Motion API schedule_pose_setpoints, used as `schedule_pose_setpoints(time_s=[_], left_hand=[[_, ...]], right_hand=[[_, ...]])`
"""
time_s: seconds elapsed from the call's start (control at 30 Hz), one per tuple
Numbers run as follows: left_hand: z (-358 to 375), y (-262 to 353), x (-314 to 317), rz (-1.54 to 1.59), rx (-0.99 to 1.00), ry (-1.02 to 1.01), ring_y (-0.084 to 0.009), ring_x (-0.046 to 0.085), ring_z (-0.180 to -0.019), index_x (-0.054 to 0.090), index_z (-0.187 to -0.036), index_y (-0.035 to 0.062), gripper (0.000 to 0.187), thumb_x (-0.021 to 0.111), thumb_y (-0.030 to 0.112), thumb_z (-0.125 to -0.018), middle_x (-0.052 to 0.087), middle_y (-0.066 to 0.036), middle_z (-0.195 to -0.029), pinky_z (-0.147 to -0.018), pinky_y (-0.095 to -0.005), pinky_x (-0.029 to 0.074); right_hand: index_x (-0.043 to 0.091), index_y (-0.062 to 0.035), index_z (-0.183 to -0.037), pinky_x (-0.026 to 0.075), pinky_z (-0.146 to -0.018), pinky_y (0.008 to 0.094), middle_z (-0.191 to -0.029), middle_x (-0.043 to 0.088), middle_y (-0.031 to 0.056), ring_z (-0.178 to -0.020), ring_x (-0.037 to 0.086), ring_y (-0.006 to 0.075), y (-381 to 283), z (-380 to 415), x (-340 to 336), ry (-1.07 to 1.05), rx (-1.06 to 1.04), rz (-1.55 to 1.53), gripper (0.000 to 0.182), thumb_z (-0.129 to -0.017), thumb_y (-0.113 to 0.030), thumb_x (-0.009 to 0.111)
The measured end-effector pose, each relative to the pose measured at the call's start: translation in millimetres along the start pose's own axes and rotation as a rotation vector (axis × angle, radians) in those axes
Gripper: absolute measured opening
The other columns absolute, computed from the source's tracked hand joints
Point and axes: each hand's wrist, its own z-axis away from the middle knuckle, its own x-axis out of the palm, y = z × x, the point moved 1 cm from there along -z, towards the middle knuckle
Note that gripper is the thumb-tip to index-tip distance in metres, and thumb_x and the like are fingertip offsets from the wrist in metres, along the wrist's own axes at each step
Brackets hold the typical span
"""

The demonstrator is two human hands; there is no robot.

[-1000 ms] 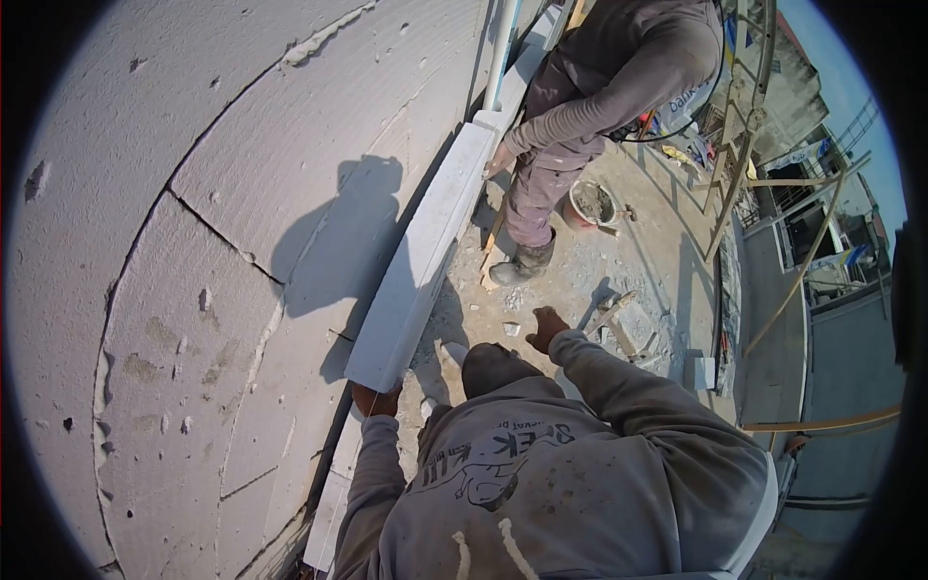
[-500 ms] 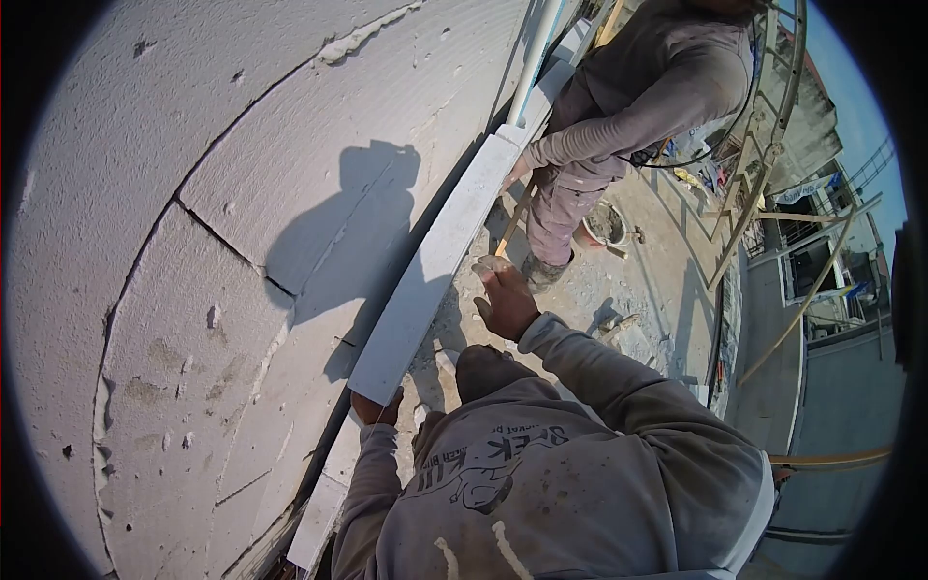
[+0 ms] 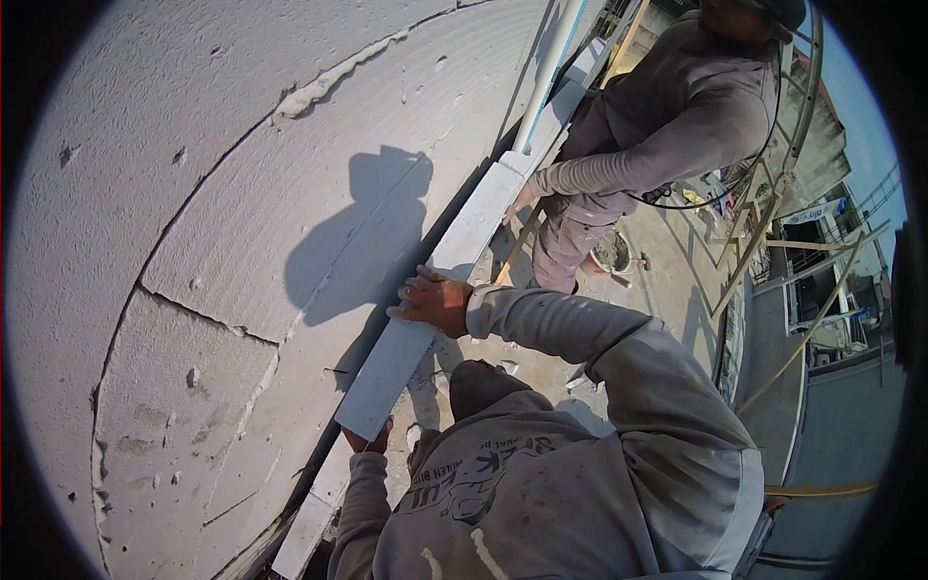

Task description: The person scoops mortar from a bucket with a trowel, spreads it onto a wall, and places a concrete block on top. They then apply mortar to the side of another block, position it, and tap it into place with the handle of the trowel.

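Note:
A long white aerated-concrete block (image 3: 391, 372) lies slanting along the rough wall. My left hand (image 3: 369, 440) grips its near end from the outer side, the fingers partly hidden under the block. Farther up, my right hand (image 3: 432, 302) lies across the top of the same block, its fingers bent over the wall-side edge. A co-worker's hand (image 3: 522, 201) touches the outer side near the far end. Below my left hand, another white block (image 3: 307, 527) continues the row.
A pale textured wall (image 3: 213, 222) fills the left side, with dark joints. A white pipe (image 3: 549, 82) rises at the block's far end. The co-worker (image 3: 667, 126) stands beyond it, near a mortar bucket (image 3: 611, 253). Metal scaffolding (image 3: 773, 193) stands to the right.
My right hand has come from the air at the right onto the top of the block. My left hand still holds the near end. The view has shifted slightly.

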Motion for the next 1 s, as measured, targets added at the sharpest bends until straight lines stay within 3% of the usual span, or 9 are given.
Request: schedule_pose_setpoints(time_s=[0.1, 0.27, 0.33, 0.53, 0.6, 0.63, 0.7, 0.93, 1.0], left_hand=[[11, -15, 11, 0.054, -0.149, -0.128, -0.0261, 0.058, -0.088, 0.063, -0.093, 0.0099, 0.036, 0.073, 0.028, -0.064, 0.064, -0.006, -0.092, -0.077, -0.0379, 0.045], [7, -10, 10, -0.026, -0.098, -0.092, -0.0278, 0.058, -0.088, 0.063, -0.090, 0.0091, 0.034, 0.071, 0.029, -0.063, 0.063, -0.007, -0.090, -0.077, -0.0397, 0.044], [3, -6, 7, -0.056, -0.062, -0.084, -0.0293, 0.058, -0.085, 0.063, -0.086, 0.0078, 0.033, 0.070, 0.028, -0.061, 0.063, -0.009, -0.087, -0.075, -0.0405, 0.044], [1, 5, -2, 0.112, -0.160, -0.136, -0.0274, 0.058, -0.089, 0.062, -0.090, 0.0070, 0.037, 0.070, 0.030, -0.062, 0.063, -0.009, -0.092, -0.078, -0.0394, 0.044], [0, 4, -1, 0.191, -0.263, -0.210, -0.0288, 0.054, -0.098, 0.062, -0.097, 0.0110, 0.037, 0.067, 0.036, -0.069, 0.062, -0.008, -0.099, -0.085, -0.0420, 0.040], [-2, 4, -2, 0.191, -0.261, -0.203, -0.0288, 0.054, -0.098, 0.062, -0.097, 0.0110, 0.037, 0.067, 0.036, -0.069, 0.062, -0.008, -0.099, -0.085, -0.0420, 0.040], [-4, 6, -3, 0.018, -0.068, -0.130, -0.0293, 0.055, -0.096, 0.062, -0.096, 0.0101, 0.037, 0.067, 0.036, -0.069, 0.062, -0.009, -0.097, -0.084, -0.0418, 0.041], [-9, 6, 0, 0.008, -0.038, -0.080, -0.0296, 0.056, -0.093, 0.062, -0.095, 0.0093, 0.037, 0.068, 0.033, -0.068, 0.062, -0.009, -0.096, -0.082, -0.0409, 0.042], [-8, 6, 3, -0.054, -0.031, -0.031, -0.0292, 0.056, -0.092, 0.062, -0.094, 0.0092, 0.036, 0.068, 0.033, -0.067, 0.063, -0.008, -0.095, -0.082, -0.0405, 0.042]], right_hand=[[0.038, -0.0156, -0.130, 0.019, -0.103, 0.0565, -0.124, 0.041, 0.0198, -0.121, 0.035, 0.0338, 2, 0, -5, -0.056, -0.024, -0.034, 0.069, -0.067, -0.017, 0.066], [0.038, -0.0155, -0.129, 0.021, -0.102, 0.0573, -0.120, 0.042, 0.0187, -0.120, 0.035, 0.0334, 6, -3, -17, -0.063, -0.054, -0.062, 0.073, -0.063, -0.016, 0.068], [0.036, -0.0164, -0.131, 0.019, -0.102, 0.0596, -0.125, 0.040, 0.0192, -0.123, 0.033, 0.0328, 6, -3, -22, -0.185, -0.037, -0.058, 0.075, -0.063, -0.016, 0.068], [0.036, -0.0154, -0.131, 0.019, -0.101, 0.0602, -0.125, 0.039, 0.0199, -0.123, 0.032, 0.0332, 9, -3, -20, -0.175, -0.038, -0.067, 0.079, -0.061, -0.018, 0.070], [0.036, -0.0149, -0.131, 0.019, -0.101, 0.0593, -0.122, 0.041, 0.0194, -0.121, 0.034, 0.0338, 10, 0, -17, -0.147, -0.047, -0.066, 0.078, -0.060, -0.017, 0.069], [0.036, -0.0143, -0.131, 0.019, -0.102, 0.0583, -0.118, 0.042, 0.0189, -0.118, 0.036, 0.0344, 11, 0, -17, -0.117, -0.058, -0.062, 0.078, -0.060, -0.016, 0.069], [0.035, -0.0151, -0.132, 0.019, -0.102, 0.0584, -0.119, 0.041, 0.0189, -0.119, 0.035, 0.0344, 12, 0, -18, -0.127, -0.061, -0.053, 0.079, -0.060, -0.015, 0.069], [0.036, -0.0154, -0.132, 0.016, -0.103, 0.0589, -0.122, 0.041, 0.0197, -0.122, 0.033, 0.0332, 17, -2, -14, -0.136, -0.061, -0.090, 0.086, -0.055, -0.022, 0.073], [0.034, -0.0169, -0.133, 0.016, -0.103, 0.0592, -0.121, 0.041, 0.0191, -0.121, 0.034, 0.0335, 16, -2, -17, -0.135, -0.066, -0.082, 0.083, -0.058, -0.018, 0.070]])
